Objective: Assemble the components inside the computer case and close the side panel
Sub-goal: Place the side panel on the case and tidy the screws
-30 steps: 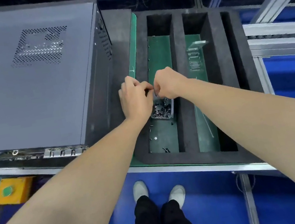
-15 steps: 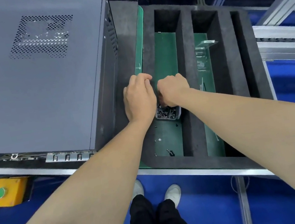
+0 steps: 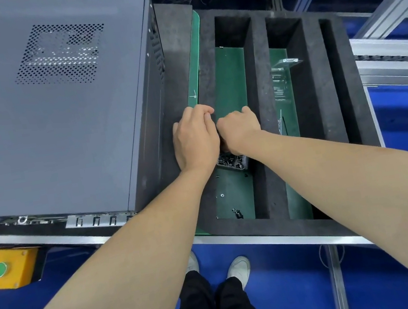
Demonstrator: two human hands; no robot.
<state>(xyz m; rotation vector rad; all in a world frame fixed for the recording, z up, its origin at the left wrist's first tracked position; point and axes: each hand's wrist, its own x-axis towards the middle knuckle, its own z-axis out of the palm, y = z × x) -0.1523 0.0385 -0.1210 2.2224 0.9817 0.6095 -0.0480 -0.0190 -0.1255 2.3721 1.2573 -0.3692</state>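
Note:
The grey computer case (image 3: 44,127) lies on its side at the left, its perforated side panel on top and closed. Right of it sits a black foam tray (image 3: 261,107) with long slots. A small box of screws (image 3: 232,162) rests in the left slot. My left hand (image 3: 195,139) lies on the foam ridge beside the box, fingers curled under. My right hand (image 3: 239,129) hovers over the box with its fingers curled down into it. What either hand holds is hidden.
Loose screws (image 3: 237,213) lie on the green slot floor near the front. A clear plastic blister (image 3: 284,73) stands in the second slot. A yellow box with a green button (image 3: 6,268) sits front left. Aluminium rails (image 3: 395,60) run along the right.
The hands, pinched together above the screw box a second ago, have drawn slightly apart. The right hand now dips into the box and the left hand rests on the foam.

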